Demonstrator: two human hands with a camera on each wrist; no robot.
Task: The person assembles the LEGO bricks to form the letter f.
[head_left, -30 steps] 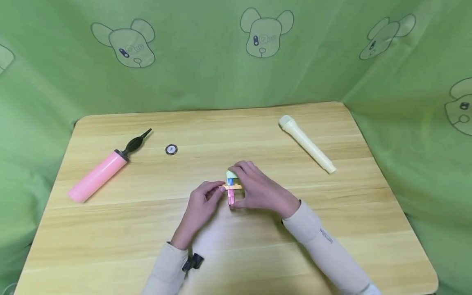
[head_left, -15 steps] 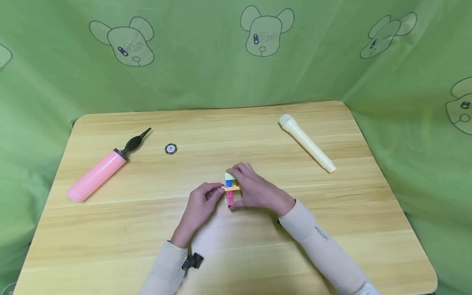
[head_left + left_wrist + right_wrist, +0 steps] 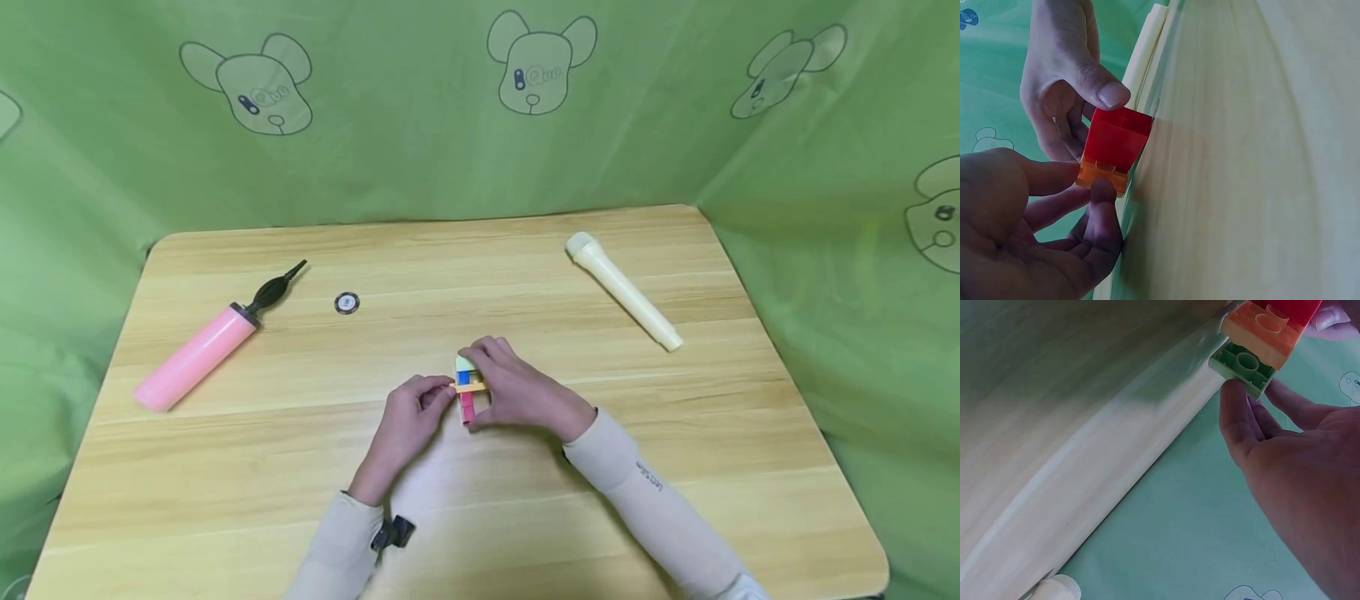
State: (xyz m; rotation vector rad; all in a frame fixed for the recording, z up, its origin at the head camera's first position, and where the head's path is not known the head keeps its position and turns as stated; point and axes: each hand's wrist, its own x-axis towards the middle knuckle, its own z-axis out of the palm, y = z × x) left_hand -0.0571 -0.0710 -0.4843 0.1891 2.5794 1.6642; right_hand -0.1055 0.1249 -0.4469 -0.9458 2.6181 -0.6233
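Near the middle of the table both hands hold a small joined stack of toy building blocks. In the head view it runs from a pale green block (image 3: 465, 364) through a blue block (image 3: 464, 377) and a crosswise orange block (image 3: 472, 387) to a pinkish-red block (image 3: 467, 407). My left hand (image 3: 408, 421) pinches the orange block's left end between thumb and finger, as the left wrist view also shows. Spanning the stack from the right, my right hand (image 3: 522, 393) has its fingers at the green block and its thumb at the red one. The right hand partly hides the orange block's right side.
A pink balloon pump (image 3: 198, 358) with a black nozzle lies at the table's left. Beside it is a round black-and-white chip (image 3: 347, 302). A cream toy microphone (image 3: 626, 292) lies back right. Green curtain (image 3: 420, 125) borders the table (image 3: 247, 500) at the back and sides.
The block stack and my right hand have shifted slightly toward me and to the left. My left hand keeps its pinch on the orange block, nearly in place.
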